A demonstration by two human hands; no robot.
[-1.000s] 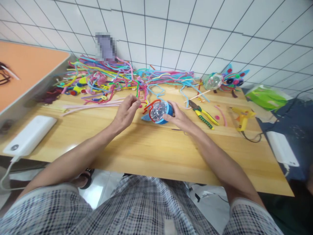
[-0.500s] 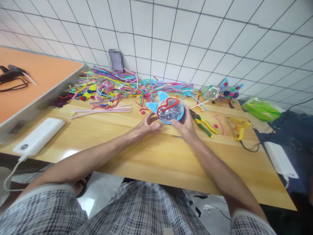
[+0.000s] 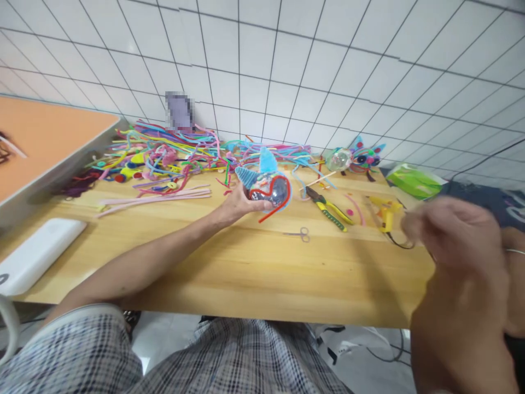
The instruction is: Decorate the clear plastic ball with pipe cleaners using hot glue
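My left hand [image 3: 241, 205] is closed around the side of a clear plastic ball [image 3: 281, 191]. Two blue pipe-cleaner ears [image 3: 268, 160] stand up from the ball, and a red pipe cleaner [image 3: 281, 208] bends in a heart-like outline over it, one end sticking out below. Raised close to the camera at the right is my right hand [image 3: 455, 235], smeared by motion, so its fingers cannot be read. Small scissors [image 3: 301, 235] lie on the table in front of the ball. Pliers with yellow and green handles [image 3: 330, 210] rest to the ball's right.
Pipe cleaners [image 3: 164, 153] are heaped along the wall at the left. A finished-looking animal figure [image 3: 365, 158] stands at the back right, near a green packet [image 3: 416, 180]. A yellow glue gun [image 3: 385, 212] lies at the right; a white power bank [image 3: 43, 251] lies at the left.
My right hand has let go of the ball and swung up to the right, near the camera. My left hand keeps the ball, now turned. The scissors show more fully.
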